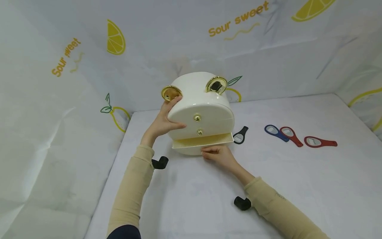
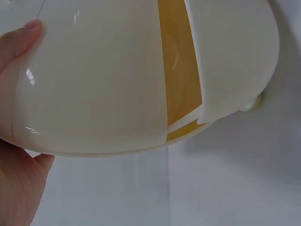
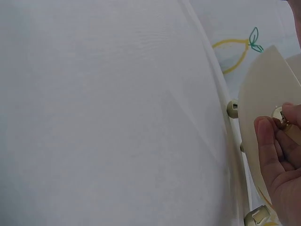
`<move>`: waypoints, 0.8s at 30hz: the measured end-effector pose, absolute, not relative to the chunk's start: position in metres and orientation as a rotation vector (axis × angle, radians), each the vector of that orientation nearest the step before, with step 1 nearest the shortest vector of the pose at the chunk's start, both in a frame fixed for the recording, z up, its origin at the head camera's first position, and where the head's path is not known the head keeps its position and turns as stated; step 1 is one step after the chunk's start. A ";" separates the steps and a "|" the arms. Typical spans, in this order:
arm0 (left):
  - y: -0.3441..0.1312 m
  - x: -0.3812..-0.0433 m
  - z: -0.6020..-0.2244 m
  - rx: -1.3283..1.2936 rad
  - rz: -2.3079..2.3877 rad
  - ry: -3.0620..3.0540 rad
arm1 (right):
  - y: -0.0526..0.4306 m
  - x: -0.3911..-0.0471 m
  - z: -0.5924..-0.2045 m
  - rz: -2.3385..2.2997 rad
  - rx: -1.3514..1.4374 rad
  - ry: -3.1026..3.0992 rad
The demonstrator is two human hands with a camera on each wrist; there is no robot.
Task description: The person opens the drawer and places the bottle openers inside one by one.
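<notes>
A white rounded drawer box (image 1: 194, 86) with gold-rimmed ears stands on the table. Its bottom drawer (image 1: 186, 151) is pulled partly out, showing a yellowish inside; two gold knobs sit on the front above it. My left hand (image 1: 162, 123) grips the box's left side, thumb on the front and fingers up near the left ear (image 1: 171, 93). In the left wrist view, the thumb lies across the white shell. With thumb and fingers, my right hand (image 1: 221, 158) pinches the bottom drawer's gold knob (image 3: 277, 113). What the drawer holds cannot be seen.
A black bottle opener (image 1: 240, 135) lies right of the box, partly behind the drawer. Farther right are a blue opener (image 1: 276, 132), a red opener (image 1: 291, 136) touching it, and another red opener (image 1: 320, 142). A lemon-printed cloth (image 1: 167, 39) hangs behind the table.
</notes>
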State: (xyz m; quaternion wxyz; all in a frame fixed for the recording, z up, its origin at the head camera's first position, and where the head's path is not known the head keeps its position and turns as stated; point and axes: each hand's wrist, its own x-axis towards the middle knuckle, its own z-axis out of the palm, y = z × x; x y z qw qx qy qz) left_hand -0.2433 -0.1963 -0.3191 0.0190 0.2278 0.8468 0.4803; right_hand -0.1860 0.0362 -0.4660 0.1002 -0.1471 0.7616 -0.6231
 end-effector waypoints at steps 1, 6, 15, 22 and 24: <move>-0.196 -0.243 -0.319 0.702 1.492 2.628 | 0.037 -0.184 -0.466 -1.834 -0.436 2.242; -0.197 -0.244 -0.319 0.700 1.497 2.621 | 0.040 -0.170 -0.463 -1.794 -0.440 2.226; -0.197 -0.244 -0.322 0.667 1.497 2.613 | 0.046 -0.144 -0.461 -1.742 -0.505 2.185; -0.197 -0.245 -0.322 0.676 1.506 2.609 | 0.049 -0.130 -0.461 -1.690 -0.607 2.185; -0.197 -0.244 -0.322 0.670 1.504 2.610 | 0.050 -0.127 -0.460 -1.668 -0.630 2.207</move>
